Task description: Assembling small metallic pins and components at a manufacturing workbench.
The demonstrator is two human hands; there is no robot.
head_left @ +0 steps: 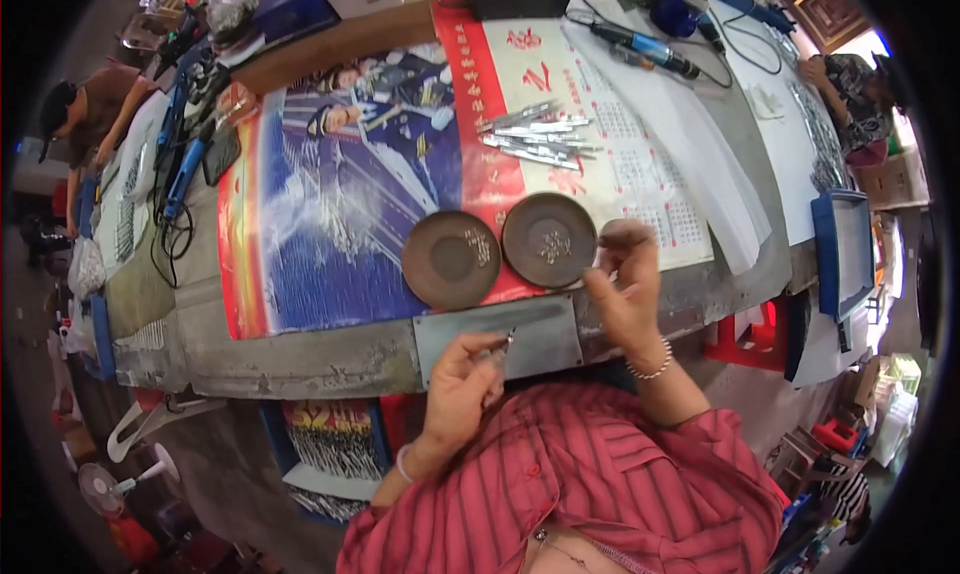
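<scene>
Near the table's front edge my left hand [465, 379] is closed, pinching a small thin silvery metal piece [511, 338] above a grey metal plate [455, 336]. My right hand [630, 289] is raised beside the right brown round dish [520, 259], its fingers bent and thumb apart from them; I make out nothing between them. Tiny pale metal bits [553, 246] lie in that dish. A second brown dish [425, 274] stands to its left with more tiny bits on its right side. Beyond the dishes, a pile of slim silvery metal pieces [540, 134] lies on a calendar poster [380, 174].
A blue hand tool with a cord [650, 49] lies at the back right, beside white sheeting [690, 144]. Blue corded tools [185, 174] lie at the left. A blue tray [842, 249] sits at the right edge. Other people work at both sides. A red stool [750, 334] stands below.
</scene>
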